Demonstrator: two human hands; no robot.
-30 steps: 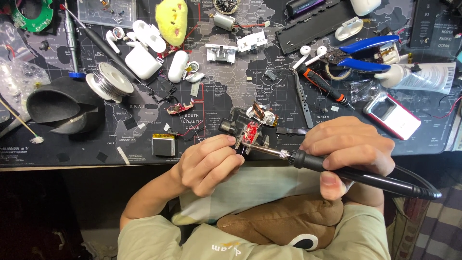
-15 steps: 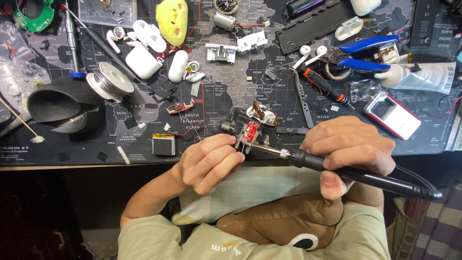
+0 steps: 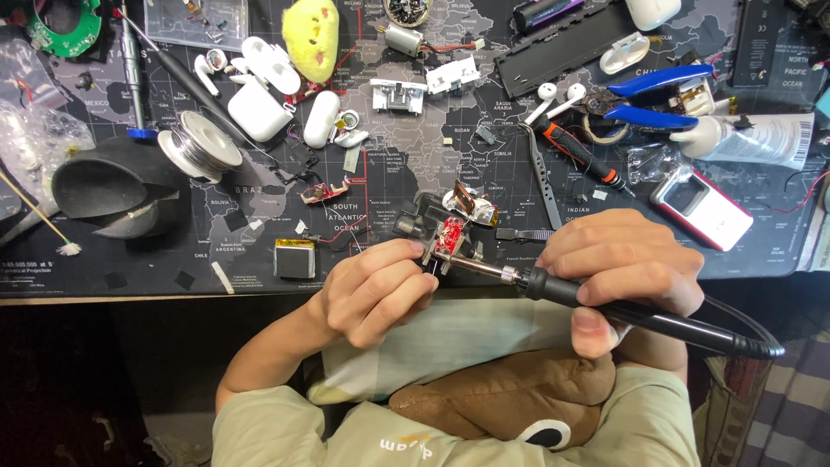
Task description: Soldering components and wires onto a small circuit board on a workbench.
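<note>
The slim black soldering iron [image 3: 640, 313] in the right hand [image 3: 627, 264] has a matt rubbery grip and a bright metal shaft. The small red circuit board [image 3: 449, 235] looks glossy. Far left, the shiny metal solder spool [image 3: 201, 154] gleams; the white plastic earbud case [image 3: 257, 110] is smooth; the dark printed bench mat [image 3: 389, 173] is matt.

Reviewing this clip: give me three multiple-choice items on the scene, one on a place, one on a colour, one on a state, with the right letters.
1. Where does the solder spool lie?
A. left of the hands
B. in the lap
C. on the pliers

2. What colour are the pliers' handles?
A. yellow
B. blue
C. green

3. What is the right hand doing?
A. resting open
B. holding tweezers
C. gripping the soldering iron

Answers: A, the spool sits on the mat by the black stand; B, both handles are blue; C, fingers wrap the iron, its tip at the red circuit board by the left hand.
</note>
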